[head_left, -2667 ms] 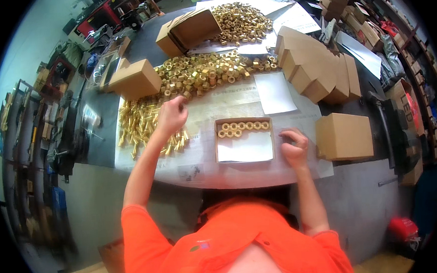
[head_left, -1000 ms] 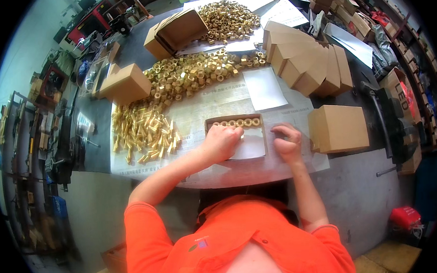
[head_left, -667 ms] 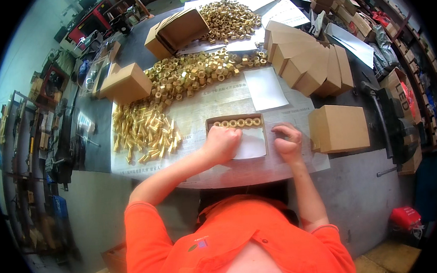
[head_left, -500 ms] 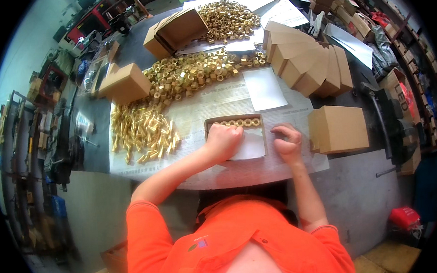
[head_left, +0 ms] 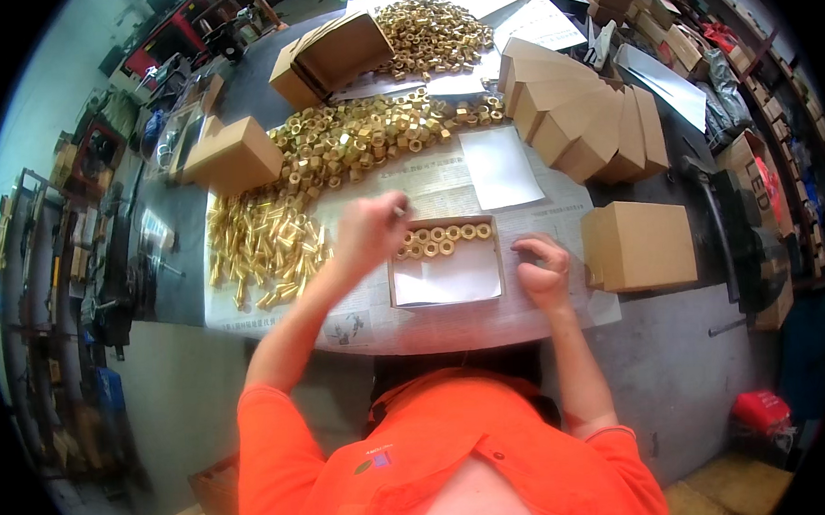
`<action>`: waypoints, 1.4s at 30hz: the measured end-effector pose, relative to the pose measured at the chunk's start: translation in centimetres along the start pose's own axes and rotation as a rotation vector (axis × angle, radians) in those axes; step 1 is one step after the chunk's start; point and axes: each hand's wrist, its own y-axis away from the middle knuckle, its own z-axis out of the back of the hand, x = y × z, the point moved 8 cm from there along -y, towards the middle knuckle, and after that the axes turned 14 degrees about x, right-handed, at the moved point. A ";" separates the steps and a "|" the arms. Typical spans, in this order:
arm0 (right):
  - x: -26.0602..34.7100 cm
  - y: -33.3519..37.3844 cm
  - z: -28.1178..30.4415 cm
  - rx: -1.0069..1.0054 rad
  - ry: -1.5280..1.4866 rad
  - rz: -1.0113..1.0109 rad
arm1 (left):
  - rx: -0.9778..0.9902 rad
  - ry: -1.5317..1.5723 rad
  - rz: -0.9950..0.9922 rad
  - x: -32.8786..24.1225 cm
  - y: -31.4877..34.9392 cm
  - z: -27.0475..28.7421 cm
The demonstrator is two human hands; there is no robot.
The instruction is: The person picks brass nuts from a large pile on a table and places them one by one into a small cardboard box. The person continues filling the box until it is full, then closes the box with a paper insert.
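Observation:
Over the newspaper, off the upper left corner of a small open cardboard box [head_left: 501, 281], my left hand [head_left: 373, 230] is smeared by motion. Its fingers are too blurred to show whether they hold anything. Inside the box, brass hex nuts [head_left: 446, 247] stand in a full row along the far wall, with a shorter second row started from the left. White paper [head_left: 446, 279] lines the rest of the bottom. Just right of the box, my right hand [head_left: 544, 268] rests with its fingers curled in and no object showing in them.
Beyond the box spreads a heap of larger brass nuts [head_left: 361, 140]; slim brass fittings [head_left: 265, 250] lie at left. Another nut pile [head_left: 430, 36] sits farther back. A white sheet [head_left: 501, 169], fanned cardboard boxes [head_left: 591, 121] and a closed carton [head_left: 642, 243] stand to the right.
My left hand has left the box and moved up and to the left, uncovering the second row of nuts. The right hand stays where it was.

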 end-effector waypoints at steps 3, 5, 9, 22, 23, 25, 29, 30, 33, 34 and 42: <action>0.3 -0.1 0.0 -0.001 0.027 0.014 | -0.082 0.158 0.195 6.7 1.1 3.6; 0.0 0.0 -0.1 -0.002 0.016 0.017 | -0.068 0.119 0.287 11.3 2.2 3.7; -0.6 0.1 -0.1 -0.011 -0.004 -0.021 | -0.006 -0.030 0.348 14.6 3.2 2.7; -0.5 0.1 0.1 0.007 -0.005 -0.058 | 0.010 -0.611 0.307 12.2 -3.1 -1.1; -0.5 0.1 0.1 0.010 0.000 -0.060 | 0.016 -0.610 0.287 12.3 -3.1 -1.3; -0.1 0.2 0.1 0.003 -0.007 -0.062 | 0.039 -0.603 0.242 11.3 -2.9 -1.2; -0.3 0.0 -0.2 0.009 0.012 0.000 | 0.069 -0.462 0.290 10.6 -0.8 0.2; -0.4 0.0 -0.3 0.009 0.006 -0.008 | 0.116 -0.462 0.279 10.5 -0.8 0.0; -0.6 0.0 -0.2 0.009 -0.003 -0.016 | 0.222 -0.460 0.245 10.4 -0.6 -0.7; -0.4 0.0 -0.1 0.008 0.003 -0.010 | 0.235 -0.458 0.231 10.5 -0.5 -1.0; 0.1 0.0 0.1 0.014 -0.013 -0.002 | 0.158 -0.404 0.250 10.6 0.9 -0.9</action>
